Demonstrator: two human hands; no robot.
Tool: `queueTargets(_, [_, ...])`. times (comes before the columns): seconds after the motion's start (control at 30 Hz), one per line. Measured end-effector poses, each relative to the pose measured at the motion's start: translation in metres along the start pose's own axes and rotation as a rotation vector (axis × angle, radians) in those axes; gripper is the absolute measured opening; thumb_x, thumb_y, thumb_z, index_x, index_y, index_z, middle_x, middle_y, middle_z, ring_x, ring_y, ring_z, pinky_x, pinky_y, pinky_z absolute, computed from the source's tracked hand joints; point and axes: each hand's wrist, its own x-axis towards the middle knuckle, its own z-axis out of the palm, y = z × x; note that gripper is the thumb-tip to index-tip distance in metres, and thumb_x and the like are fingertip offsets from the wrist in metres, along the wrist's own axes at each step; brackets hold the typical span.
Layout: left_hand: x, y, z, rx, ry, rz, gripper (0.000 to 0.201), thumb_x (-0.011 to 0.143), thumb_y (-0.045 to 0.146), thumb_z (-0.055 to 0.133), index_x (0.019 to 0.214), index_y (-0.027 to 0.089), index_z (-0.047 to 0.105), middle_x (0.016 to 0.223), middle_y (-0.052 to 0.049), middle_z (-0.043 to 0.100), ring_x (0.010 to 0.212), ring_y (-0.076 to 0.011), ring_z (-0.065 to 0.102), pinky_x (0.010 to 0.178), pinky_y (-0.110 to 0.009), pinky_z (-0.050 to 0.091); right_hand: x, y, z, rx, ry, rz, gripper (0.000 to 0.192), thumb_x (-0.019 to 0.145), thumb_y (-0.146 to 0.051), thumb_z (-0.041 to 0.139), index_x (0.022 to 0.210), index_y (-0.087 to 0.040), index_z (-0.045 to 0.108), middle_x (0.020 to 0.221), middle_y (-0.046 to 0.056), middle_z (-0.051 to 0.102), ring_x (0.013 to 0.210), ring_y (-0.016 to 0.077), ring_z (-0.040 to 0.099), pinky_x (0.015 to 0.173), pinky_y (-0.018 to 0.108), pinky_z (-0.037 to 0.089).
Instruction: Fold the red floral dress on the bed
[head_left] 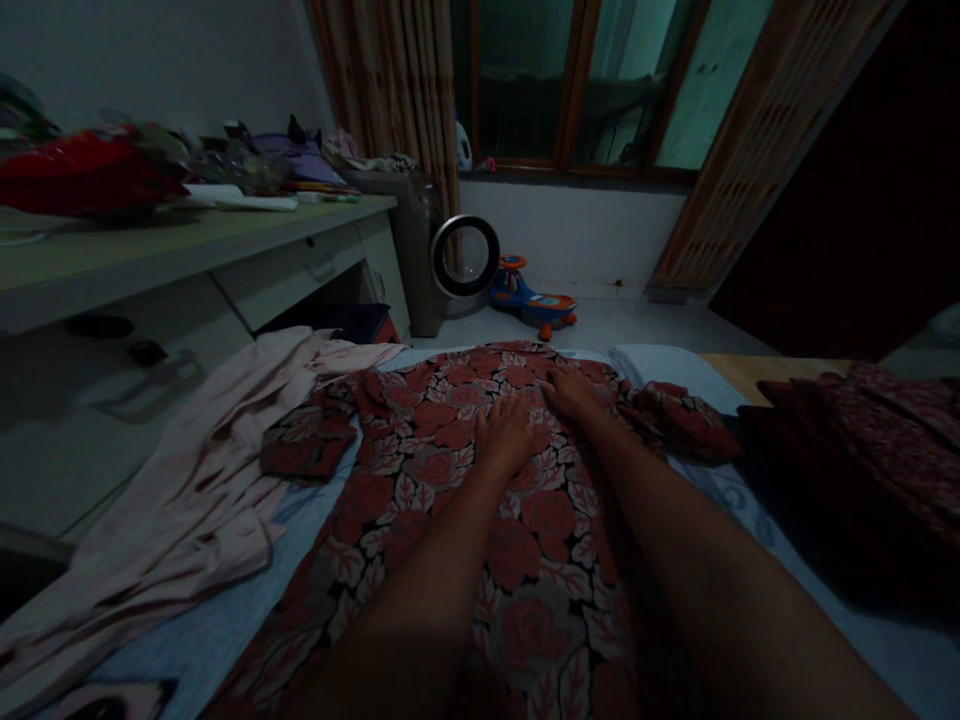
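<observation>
A long floral dress (540,530) in dark red, grey and black lies spread out in front of me, its collar end pointing away. One of its sleeves (309,440) reaches out to the left, and the other (686,425) is bunched to the right. My left hand (504,432) rests on the upper part of the dress, palm down with the fingers stretched out. Slightly farther away, my right hand (568,392) lies on the cloth near the collar, thumb and fingers apart. Both hands press on the fabric without gripping it.
The dress lies on a light blue sheet (742,510). To the left are a pale pink garment (202,480) and a cluttered desk (330,228). Folded dark clothes (847,460) are stacked on the right. Beyond stand a washer with its door (465,256) ajar and a ride-on toy (532,300).
</observation>
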Motion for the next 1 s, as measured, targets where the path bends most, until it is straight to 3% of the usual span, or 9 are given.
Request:
queueTargets(0.23, [-0.001,0.001,-0.002,0.005,-0.009,-0.001,0.054,0.096,0.031,0.045,0.149,0.025,0.04,0.155,-0.005,0.045,0.145,-0.0261,0.035,0.119,-0.052,0.025,0.011,0.025,-0.001,-0.04,-0.004,0.149,0.047,0.098,-0.041,0.037,0.136,-0.021,0.057,0.145,0.012,0.053,0.132,0.0309,0.046,0.11,0.048,0.032])
queueTargets(0.37, [-0.001,0.002,-0.004,-0.005,-0.039,-0.015,0.053,0.097,0.032,0.045,0.149,0.027,0.04,0.156,-0.005,0.043,0.145,-0.0272,0.034,0.119,-0.054,0.025,0.014,0.024,0.004,-0.044,0.048,0.158,0.049,0.097,-0.044,0.04,0.134,-0.017,0.058,0.144,0.016,0.053,0.133,0.0347,0.043,0.11,0.052,0.03])
queueTargets(0.53, [0.0,0.002,-0.003,-0.018,-0.039,-0.017,0.053,0.097,0.032,0.045,0.15,0.027,0.039,0.156,-0.005,0.044,0.145,-0.0268,0.034,0.12,-0.054,0.023,0.018,0.014,0.009,0.008,0.033,-0.002,0.046,0.097,-0.038,0.045,0.137,-0.02,0.055,0.144,0.012,0.055,0.129,0.0265,0.049,0.109,0.04,0.033])
queueTargets(0.67, [0.0,0.0,0.0,-0.019,-0.033,-0.01,0.054,0.097,0.032,0.044,0.15,0.025,0.039,0.156,-0.006,0.044,0.145,-0.0272,0.034,0.12,-0.054,0.023,0.017,0.025,-0.001,-0.007,0.03,0.075,0.041,0.098,-0.036,0.043,0.126,-0.012,0.061,0.132,0.017,0.062,0.122,0.0266,0.054,0.104,0.037,0.036])
queueTargets(0.77, [0.0,0.0,0.001,-0.013,-0.02,0.0,0.054,0.096,0.032,0.044,0.15,0.026,0.039,0.156,-0.006,0.043,0.145,-0.0277,0.034,0.12,-0.055,0.024,0.005,0.029,-0.009,-0.021,0.05,0.099,0.042,0.097,-0.036,0.044,0.128,-0.01,0.059,0.133,0.019,0.061,0.124,0.0276,0.052,0.106,0.039,0.034])
queueTargets(0.93, [-0.001,0.0,-0.001,-0.017,-0.021,-0.006,0.054,0.096,0.031,0.044,0.15,0.027,0.039,0.157,-0.005,0.043,0.146,-0.0268,0.033,0.12,-0.055,0.022,-0.039,0.006,-0.007,0.006,0.087,-0.093,0.044,0.097,-0.034,0.047,0.135,-0.014,0.052,0.144,0.017,0.052,0.131,0.0272,0.046,0.108,0.038,0.034])
queueTargets(1.0, [-0.001,0.0,-0.001,-0.021,-0.013,0.0,0.053,0.096,0.031,0.044,0.149,0.027,0.04,0.157,-0.005,0.043,0.146,-0.0264,0.034,0.12,-0.055,0.023,-0.057,0.002,-0.007,0.006,0.05,-0.11,0.04,0.097,-0.035,0.047,0.13,-0.015,0.056,0.138,0.016,0.057,0.125,0.0271,0.052,0.104,0.038,0.038])
